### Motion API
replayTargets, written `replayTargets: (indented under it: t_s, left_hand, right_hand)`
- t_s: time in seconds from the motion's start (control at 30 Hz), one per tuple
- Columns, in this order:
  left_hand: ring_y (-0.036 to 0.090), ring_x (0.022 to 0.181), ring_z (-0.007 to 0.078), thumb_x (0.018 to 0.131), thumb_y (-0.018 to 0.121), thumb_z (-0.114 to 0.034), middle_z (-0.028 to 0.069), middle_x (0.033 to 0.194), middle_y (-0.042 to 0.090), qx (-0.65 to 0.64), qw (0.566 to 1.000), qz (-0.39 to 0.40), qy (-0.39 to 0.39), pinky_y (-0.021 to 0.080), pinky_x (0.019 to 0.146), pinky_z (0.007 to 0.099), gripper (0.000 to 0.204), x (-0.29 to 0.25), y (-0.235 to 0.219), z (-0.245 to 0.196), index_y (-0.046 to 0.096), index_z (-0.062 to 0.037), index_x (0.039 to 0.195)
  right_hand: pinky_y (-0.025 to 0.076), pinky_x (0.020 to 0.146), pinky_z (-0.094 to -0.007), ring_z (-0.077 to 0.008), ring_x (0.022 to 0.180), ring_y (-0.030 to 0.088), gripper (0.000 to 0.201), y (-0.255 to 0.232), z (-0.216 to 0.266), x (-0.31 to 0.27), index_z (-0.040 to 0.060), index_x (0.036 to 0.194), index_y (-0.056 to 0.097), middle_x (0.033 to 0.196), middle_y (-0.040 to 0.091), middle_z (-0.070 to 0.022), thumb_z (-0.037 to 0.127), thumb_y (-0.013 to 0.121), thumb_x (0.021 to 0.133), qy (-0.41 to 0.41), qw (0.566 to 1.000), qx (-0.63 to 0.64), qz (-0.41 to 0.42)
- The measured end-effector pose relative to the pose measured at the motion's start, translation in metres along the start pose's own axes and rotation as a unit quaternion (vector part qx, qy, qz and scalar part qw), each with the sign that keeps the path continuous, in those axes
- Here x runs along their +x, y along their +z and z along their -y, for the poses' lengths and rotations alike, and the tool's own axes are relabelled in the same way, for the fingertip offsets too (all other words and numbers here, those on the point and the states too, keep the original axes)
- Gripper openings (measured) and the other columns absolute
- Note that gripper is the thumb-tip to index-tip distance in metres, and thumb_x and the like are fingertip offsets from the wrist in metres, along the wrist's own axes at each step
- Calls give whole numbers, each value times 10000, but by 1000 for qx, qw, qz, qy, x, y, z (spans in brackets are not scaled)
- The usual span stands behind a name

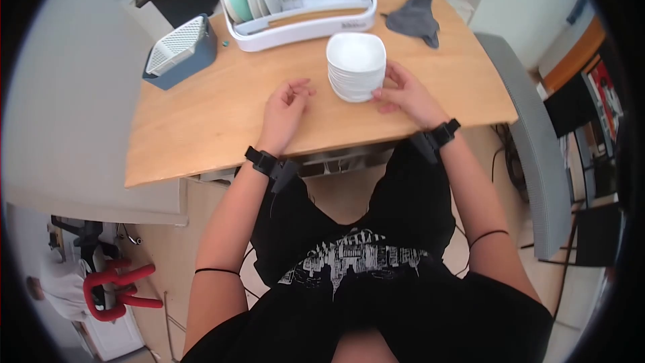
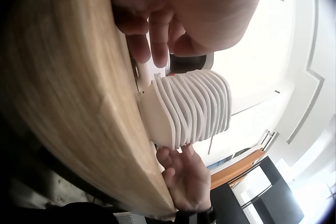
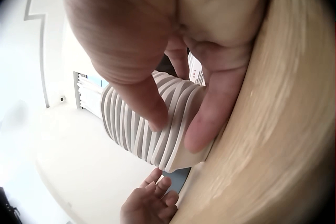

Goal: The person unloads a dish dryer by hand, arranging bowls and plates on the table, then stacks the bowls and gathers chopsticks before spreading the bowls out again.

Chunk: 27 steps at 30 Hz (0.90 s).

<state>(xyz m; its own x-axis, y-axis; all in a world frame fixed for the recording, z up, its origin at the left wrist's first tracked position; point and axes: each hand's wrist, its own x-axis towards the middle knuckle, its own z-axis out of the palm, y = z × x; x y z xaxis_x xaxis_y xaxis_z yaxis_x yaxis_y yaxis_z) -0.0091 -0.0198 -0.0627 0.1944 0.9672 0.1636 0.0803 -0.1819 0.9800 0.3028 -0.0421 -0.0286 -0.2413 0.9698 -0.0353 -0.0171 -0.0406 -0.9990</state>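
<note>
A tall stack of white square bowls (image 1: 357, 67) stands upright on the wooden table (image 1: 222, 121). At its right side, the right hand (image 1: 411, 96) touches the lower part of the stack with thumb and fingers; the right wrist view shows the thumb and fingertips against the bowls (image 3: 152, 121). The left hand (image 1: 285, 111) rests on the table to the left of the stack, apart from it, fingers loosely curled and holding nothing. In the left wrist view a gap separates the left hand (image 2: 184, 14) from the bowls (image 2: 189, 108).
Behind the stack stands a white dish box (image 1: 306, 35) holding plates, a light green dish and glassy bowls. A blue basket with a white perforated insert (image 1: 181, 54) is at the back left. A grey cloth (image 1: 414, 19) lies at the back right.
</note>
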Motion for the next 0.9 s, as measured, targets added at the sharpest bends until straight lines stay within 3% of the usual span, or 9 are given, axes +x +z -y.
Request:
replayTargets:
  t_s: [0.23,0.3,0.57,0.63,0.9]
  left_hand:
    - [625,907,107,1094,593,-90,75,1182,756,29,999,-1,-14,531,881,272,315,-3,3,-8,644,8,1390]
    - [626,916,109,1096,594,-94,76,1189,756,31,999,1,-7,531,888,274,314,-3,2,-9,645,6,1389]
    - [633,975,114,1101,618,-102,74,1216,752,7,1000,-18,1,535,933,283,309,-12,2,-3,649,-6,1392]
    - [595,885,63,1086,647,-84,52,1170,762,1,1000,-21,-7,528,824,243,282,-11,5,-7,673,-9,1357]
    - [541,800,44,1066,673,-96,25,1148,770,36,999,-12,-9,511,745,233,282,-10,8,-11,693,-22,1338]
  right_hand:
    - [633,919,-338,-200,1226,707,838,-1,-3,0,60,1715,292,1692,440,-87,189,762,1033,-12,999,-35,2]
    - [646,958,-372,-224,1345,643,877,-3,-3,1,29,1703,320,1707,424,-144,226,804,999,-15,1000,-9,6]
    - [615,937,-337,-194,1239,690,804,0,-4,0,22,1683,351,1681,458,-111,189,777,1023,-13,1000,-17,-3]
    - [608,921,-327,-190,1215,701,774,3,-2,0,34,1678,361,1655,484,-86,162,766,1031,-11,1000,-18,-7]
    - [579,866,-307,-160,1180,684,818,13,6,2,17,1672,348,1649,473,-94,40,784,980,2,1000,-22,-20]
